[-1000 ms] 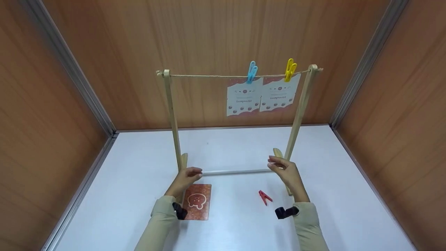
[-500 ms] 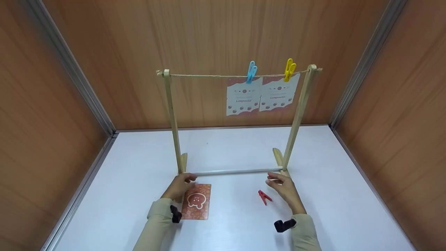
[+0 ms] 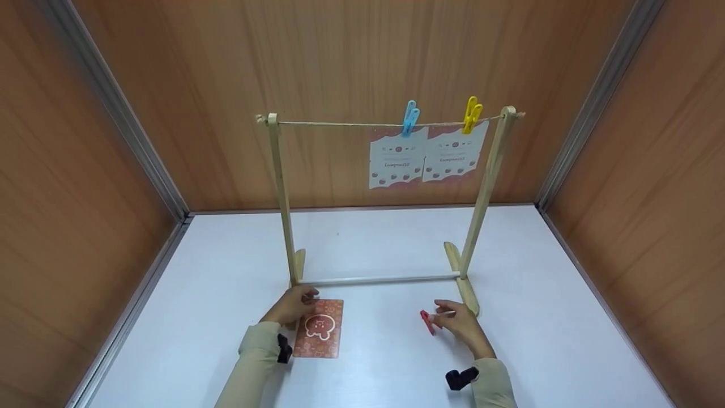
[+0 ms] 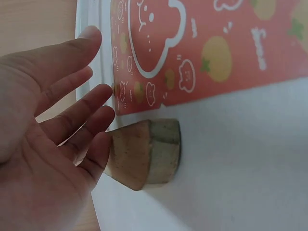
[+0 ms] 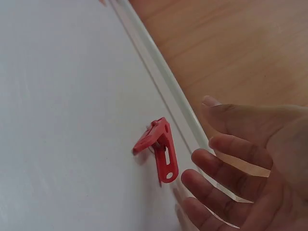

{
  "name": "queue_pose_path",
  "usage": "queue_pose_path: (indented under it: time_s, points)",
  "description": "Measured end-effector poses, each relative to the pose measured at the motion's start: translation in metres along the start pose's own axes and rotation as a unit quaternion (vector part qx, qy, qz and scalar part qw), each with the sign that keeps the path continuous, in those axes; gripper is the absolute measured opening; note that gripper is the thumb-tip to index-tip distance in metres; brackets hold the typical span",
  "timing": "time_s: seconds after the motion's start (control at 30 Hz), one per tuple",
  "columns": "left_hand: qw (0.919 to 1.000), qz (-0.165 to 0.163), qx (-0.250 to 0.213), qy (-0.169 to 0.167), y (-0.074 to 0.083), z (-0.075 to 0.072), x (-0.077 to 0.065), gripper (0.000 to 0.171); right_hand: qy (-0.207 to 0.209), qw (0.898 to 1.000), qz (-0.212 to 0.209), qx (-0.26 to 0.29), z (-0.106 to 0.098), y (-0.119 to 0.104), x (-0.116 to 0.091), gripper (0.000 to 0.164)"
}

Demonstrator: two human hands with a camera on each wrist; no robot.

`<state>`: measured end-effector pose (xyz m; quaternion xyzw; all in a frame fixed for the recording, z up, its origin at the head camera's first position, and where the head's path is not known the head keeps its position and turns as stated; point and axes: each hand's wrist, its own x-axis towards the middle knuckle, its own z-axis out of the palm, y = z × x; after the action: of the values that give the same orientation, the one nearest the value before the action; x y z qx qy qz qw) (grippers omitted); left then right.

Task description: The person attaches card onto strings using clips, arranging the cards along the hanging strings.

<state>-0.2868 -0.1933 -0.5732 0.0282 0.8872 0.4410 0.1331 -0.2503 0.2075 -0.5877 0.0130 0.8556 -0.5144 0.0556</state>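
My left hand [image 3: 289,306] hovers over the upper left corner of a red card [image 3: 320,334] with a white bear outline. In the left wrist view its fingers are loosely bent and hold nothing, beside the card's edge and a wooden foot [image 4: 144,154] of the rack. Close to the right of a red clothespin [image 3: 427,322] is my right hand [image 3: 461,326]. Its fingers are spread and relaxed in the right wrist view, and a gap shows between them and the clothespin [image 5: 164,149], which lies on the white table.
A wooden rack with a string line [image 3: 340,123] and a white lower bar [image 3: 379,280] stands behind the hands. Two cards hang on the line's right half, under a blue clothespin [image 3: 410,118] and a yellow clothespin [image 3: 472,115]. Wood-grain walls enclose the table.
Both hands have drawn back from the rack's lower bar toward the front. The left hand has come to the card's corner, the right hand down beside the red clothespin.
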Motion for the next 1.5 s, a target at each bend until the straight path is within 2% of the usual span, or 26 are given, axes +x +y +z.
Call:
queue_pose_path:
  time_s: [0.23,0.43,0.9,1.07,1.27,1.5]
  points:
    - [0.9993,0.014,0.035,-0.01,0.001,0.0,0.002,0.045,-0.022,0.999,-0.004,-0.025,0.001,0.003,-0.001,0.054]
    - [0.9976,0.012,0.068,-0.002,-0.005,0.003,0.004,0.047,-0.037,0.999,-0.008,-0.034,0.006,0.006,-0.001,0.056]
    - [0.9975,0.005,0.07,-0.002,-0.002,0.004,0.002,0.048,-0.023,0.998,0.006,-0.055,0.013,0.009,-0.003,0.053]
    - [0.9973,-0.001,0.073,-0.005,-0.002,0.004,0.003,0.049,-0.019,0.998,0.0,-0.062,0.015,0.011,-0.003,0.049]
    - [0.9957,0.006,0.092,-0.007,-0.004,0.003,0.005,0.049,-0.015,0.998,-0.015,-0.06,0.016,0.013,-0.005,0.048]
    - [0.9957,0.002,0.092,-0.008,-0.002,0.002,0.005,0.049,-0.019,0.998,-0.004,-0.055,0.015,0.013,-0.004,0.047]
